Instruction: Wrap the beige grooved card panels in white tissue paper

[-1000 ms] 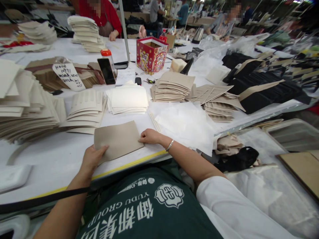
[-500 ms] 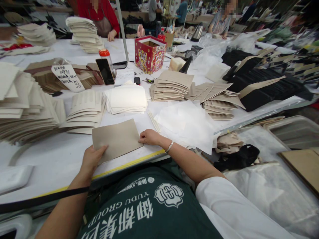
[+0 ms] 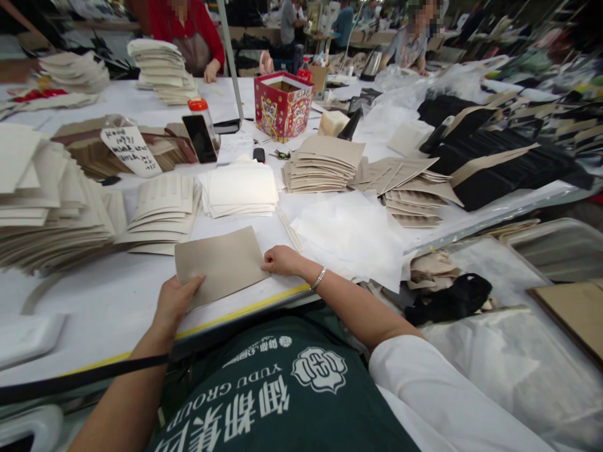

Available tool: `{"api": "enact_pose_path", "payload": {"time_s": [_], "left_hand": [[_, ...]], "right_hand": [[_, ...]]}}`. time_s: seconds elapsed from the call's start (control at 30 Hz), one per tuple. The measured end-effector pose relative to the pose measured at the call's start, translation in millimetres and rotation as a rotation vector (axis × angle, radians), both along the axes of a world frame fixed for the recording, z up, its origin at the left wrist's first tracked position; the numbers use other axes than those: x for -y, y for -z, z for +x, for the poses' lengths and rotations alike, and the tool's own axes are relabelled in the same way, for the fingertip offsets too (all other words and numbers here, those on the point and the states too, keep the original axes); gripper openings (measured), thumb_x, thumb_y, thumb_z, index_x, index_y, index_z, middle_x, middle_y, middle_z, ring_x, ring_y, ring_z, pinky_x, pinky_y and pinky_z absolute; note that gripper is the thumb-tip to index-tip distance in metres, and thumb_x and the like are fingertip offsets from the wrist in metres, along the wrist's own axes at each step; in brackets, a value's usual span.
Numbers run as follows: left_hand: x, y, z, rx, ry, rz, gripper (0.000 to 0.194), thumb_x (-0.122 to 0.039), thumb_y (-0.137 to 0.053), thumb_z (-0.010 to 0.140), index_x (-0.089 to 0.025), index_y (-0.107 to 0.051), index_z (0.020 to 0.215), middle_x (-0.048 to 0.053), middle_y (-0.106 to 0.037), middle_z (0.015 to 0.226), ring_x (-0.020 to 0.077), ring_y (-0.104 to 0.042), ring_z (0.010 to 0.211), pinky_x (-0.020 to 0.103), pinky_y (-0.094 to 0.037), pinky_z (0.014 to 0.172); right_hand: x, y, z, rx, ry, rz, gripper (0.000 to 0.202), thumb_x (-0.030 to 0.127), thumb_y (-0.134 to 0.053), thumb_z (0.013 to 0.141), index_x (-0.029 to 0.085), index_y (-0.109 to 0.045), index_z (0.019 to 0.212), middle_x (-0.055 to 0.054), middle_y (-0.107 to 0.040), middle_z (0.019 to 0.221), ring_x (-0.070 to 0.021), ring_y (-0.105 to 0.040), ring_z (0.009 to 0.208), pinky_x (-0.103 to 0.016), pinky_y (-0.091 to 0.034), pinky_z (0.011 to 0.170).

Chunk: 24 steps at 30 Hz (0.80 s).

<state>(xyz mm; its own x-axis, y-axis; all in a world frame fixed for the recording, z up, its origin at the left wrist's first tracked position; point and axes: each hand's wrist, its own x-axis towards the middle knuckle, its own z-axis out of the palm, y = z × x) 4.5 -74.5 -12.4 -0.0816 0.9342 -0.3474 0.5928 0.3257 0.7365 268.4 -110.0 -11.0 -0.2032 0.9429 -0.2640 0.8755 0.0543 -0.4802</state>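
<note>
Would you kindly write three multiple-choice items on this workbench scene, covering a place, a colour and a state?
1. Where does the beige sheet lie?
A. on the white table, near its front edge
B. inside the red box
C. on the black stack

2. What colour is the open box?
A. blue
B. red
C. green

3. How is the sheet held?
A. lifted high
B. rolled up
C. flat, left hand and right hand at its corners

Key: 1 A, it lies by the yellow edge strip; 2 B, its sides are red-patterned; 3 C, both hands touch it.
</note>
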Motion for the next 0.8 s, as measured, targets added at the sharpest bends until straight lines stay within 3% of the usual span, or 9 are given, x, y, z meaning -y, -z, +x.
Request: {"api": "enact_pose_path", "payload": {"time_s": [0.2,0.43,0.6,0.8], "left_hand": [[-2,-0.4,-5,0.106,0.06,-0.024,0.039,-0.045,-0.064,0.059,-0.016,-0.062,0.086,0.008,-0.07,0.086,0.0228,-0.065,0.076,0.027,-0.051,0.061],[0,-16.7,-26,-0.054,0.327,0.056,0.038,-0.047,-0.063,0.055,-0.014,-0.066,0.073,0.002,-0.068,0.069,0.0222,-0.061,0.069,0.025,-0.045,0.056],[7,-9.7,-30,-0.203,0.355,0.122,0.035,-0.049,-0.054,0.064,-0.016,-0.061,0.072,-0.001,-0.057,0.054,0.016,-0.053,0.048,0.023,-0.038,0.043],[9,-2.4,-32,-0.263,0.401,0.194,0.028,-0.044,-0.052,0.066,-0.018,-0.059,0.07,0.001,-0.057,0.067,0.0169,-0.054,0.06,0.024,-0.04,0.052]], "right_hand": [[7,2.8,-7,0.093,-0.011,0.039,0.02,0.03,-0.05,0.079,0.017,-0.065,0.079,-0.005,-0.065,0.08,-0.0159,-0.055,0.069,-0.024,-0.029,0.054],[11,8.0,-11,0.123,0.006,0.033,0.019,0.03,-0.049,0.08,0.017,-0.063,0.078,-0.005,-0.064,0.075,-0.015,-0.053,0.066,-0.024,-0.027,0.054],[14,9.3,-12,0.104,0.008,0.055,0.019,0.03,-0.049,0.08,0.017,-0.062,0.074,-0.003,-0.062,0.069,-0.0138,-0.051,0.062,-0.023,-0.027,0.054],[14,8.3,-14,0.088,0.02,0.042,0.019,0.03,-0.049,0.079,0.018,-0.061,0.071,-0.002,-0.061,0.066,-0.0132,-0.05,0.061,-0.023,-0.027,0.053]]}}
